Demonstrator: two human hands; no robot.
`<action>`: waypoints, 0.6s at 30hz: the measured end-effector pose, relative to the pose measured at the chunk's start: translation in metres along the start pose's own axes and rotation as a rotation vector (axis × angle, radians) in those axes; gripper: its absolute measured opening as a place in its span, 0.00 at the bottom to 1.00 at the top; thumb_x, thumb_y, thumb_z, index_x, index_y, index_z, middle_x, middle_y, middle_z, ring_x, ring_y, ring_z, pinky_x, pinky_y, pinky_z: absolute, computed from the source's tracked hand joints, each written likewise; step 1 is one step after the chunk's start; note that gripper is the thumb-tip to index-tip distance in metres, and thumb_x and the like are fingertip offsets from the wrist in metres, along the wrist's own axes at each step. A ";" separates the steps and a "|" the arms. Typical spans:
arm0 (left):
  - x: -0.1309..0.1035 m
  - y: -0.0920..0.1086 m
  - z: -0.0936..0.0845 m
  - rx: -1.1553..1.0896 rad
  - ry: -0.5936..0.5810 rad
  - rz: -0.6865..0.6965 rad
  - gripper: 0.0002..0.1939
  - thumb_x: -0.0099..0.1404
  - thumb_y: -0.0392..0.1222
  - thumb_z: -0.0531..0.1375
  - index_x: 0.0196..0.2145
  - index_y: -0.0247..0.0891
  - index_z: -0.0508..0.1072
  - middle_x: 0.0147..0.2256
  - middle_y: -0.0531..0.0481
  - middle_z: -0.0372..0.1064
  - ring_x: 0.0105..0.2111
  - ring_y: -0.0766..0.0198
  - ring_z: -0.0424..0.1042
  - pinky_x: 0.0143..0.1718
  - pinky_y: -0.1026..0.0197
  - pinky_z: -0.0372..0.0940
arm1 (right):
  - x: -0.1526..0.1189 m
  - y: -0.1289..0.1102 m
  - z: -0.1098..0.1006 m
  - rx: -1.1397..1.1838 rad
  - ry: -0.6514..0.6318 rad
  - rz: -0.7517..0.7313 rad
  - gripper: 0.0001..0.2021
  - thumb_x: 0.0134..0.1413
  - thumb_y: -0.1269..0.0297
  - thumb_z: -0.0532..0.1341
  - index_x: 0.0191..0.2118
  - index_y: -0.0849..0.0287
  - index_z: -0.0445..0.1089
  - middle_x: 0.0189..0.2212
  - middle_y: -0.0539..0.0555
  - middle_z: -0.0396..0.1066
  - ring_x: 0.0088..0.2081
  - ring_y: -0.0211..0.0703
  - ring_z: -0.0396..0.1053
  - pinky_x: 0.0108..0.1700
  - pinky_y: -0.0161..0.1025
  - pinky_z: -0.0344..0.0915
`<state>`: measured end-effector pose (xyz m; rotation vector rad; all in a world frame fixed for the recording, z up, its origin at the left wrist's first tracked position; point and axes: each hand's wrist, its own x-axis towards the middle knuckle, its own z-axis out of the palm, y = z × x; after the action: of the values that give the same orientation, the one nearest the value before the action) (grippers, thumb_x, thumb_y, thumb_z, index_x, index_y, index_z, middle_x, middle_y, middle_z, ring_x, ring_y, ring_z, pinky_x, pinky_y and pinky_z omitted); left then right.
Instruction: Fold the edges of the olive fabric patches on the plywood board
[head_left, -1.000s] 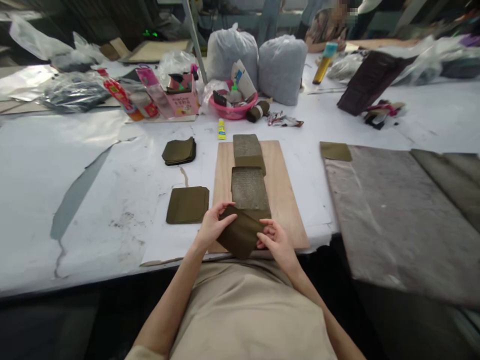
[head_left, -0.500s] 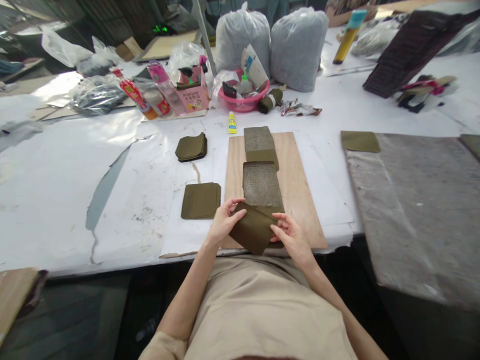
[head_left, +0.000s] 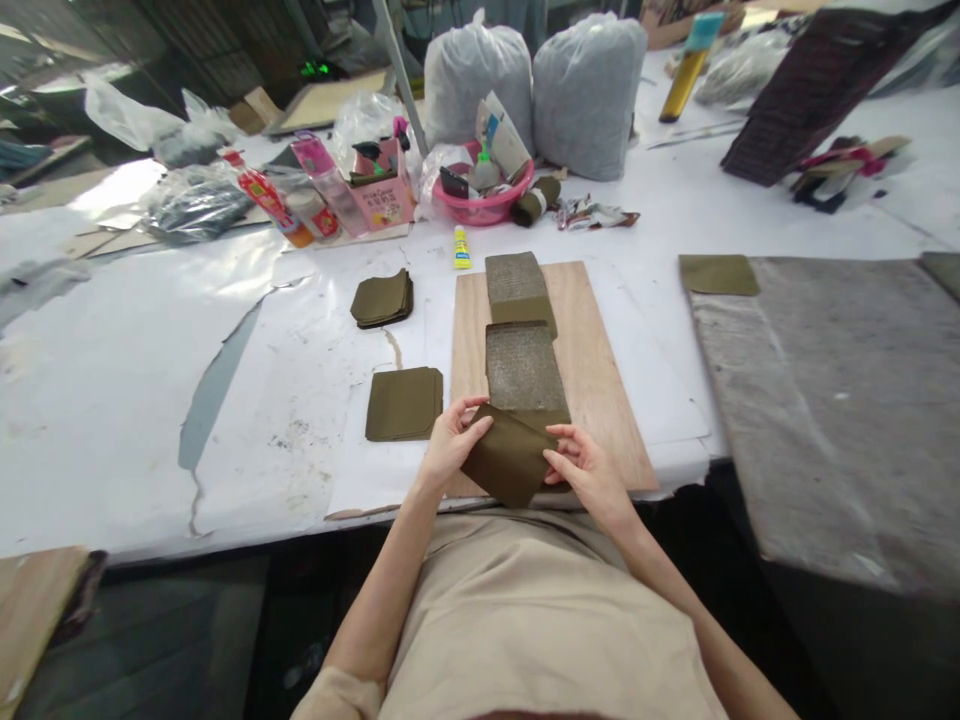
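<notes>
An olive fabric piece (head_left: pixel 510 458) is held tilted over the near end of a wooden board (head_left: pixel 600 400). My left hand (head_left: pixel 456 440) pinches its upper left corner between thumb and fingers. At its right edge, my right hand (head_left: pixel 581 460) grips it with thumb and fingertips. Just beyond, on the board, lies a piece with a grey-brown rough face (head_left: pixel 525 365) and an olive strip, partly covered by the held piece. Farther up is a similar rough-faced piece (head_left: pixel 514 278). Left of the board sit a near stack of olive pieces (head_left: pixel 405 403) and a far stack (head_left: pixel 381 298).
A yellow glue tube (head_left: pixel 461 248) lies beyond the board. Behind it are a pink basket (head_left: pixel 484 208), a pink box (head_left: pixel 386 200), a red bottle (head_left: pixel 262 195) and two stuffed plastic bags (head_left: pixel 589 100). A grey-covered board (head_left: pixel 832 400) is at right, an olive piece (head_left: pixel 718 275) on its corner.
The camera view has shifted slightly. Both hands keep hold of the olive fabric piece in nearly the same pose.
</notes>
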<state>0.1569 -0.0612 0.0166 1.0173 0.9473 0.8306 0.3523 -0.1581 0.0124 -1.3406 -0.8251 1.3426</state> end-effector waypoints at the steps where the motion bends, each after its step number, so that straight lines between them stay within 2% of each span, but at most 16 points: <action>1: 0.000 0.000 0.000 0.008 0.003 0.001 0.25 0.56 0.47 0.68 0.49 0.37 0.69 0.36 0.48 0.77 0.34 0.63 0.75 0.36 0.64 0.67 | 0.000 0.000 0.000 0.003 -0.002 -0.001 0.20 0.51 0.55 0.66 0.48 0.57 0.64 0.26 0.43 0.64 0.26 0.34 0.70 0.29 0.33 0.73; 10: -0.001 0.003 0.003 0.020 0.017 -0.008 0.25 0.56 0.47 0.68 0.49 0.37 0.70 0.36 0.49 0.77 0.35 0.61 0.75 0.38 0.62 0.68 | 0.002 0.003 -0.002 0.036 -0.013 -0.004 0.18 0.51 0.55 0.66 0.46 0.55 0.66 0.25 0.43 0.65 0.27 0.34 0.69 0.30 0.34 0.74; 18: -0.001 0.002 0.004 0.067 0.021 0.025 0.24 0.57 0.47 0.68 0.49 0.37 0.70 0.33 0.50 0.75 0.33 0.63 0.74 0.35 0.64 0.66 | 0.001 0.002 -0.002 -0.018 0.027 -0.029 0.17 0.52 0.56 0.66 0.46 0.55 0.67 0.26 0.43 0.64 0.27 0.34 0.68 0.30 0.34 0.74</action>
<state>0.1599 -0.0627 0.0200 1.0816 0.9872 0.8368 0.3537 -0.1580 0.0096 -1.3537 -0.8371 1.2947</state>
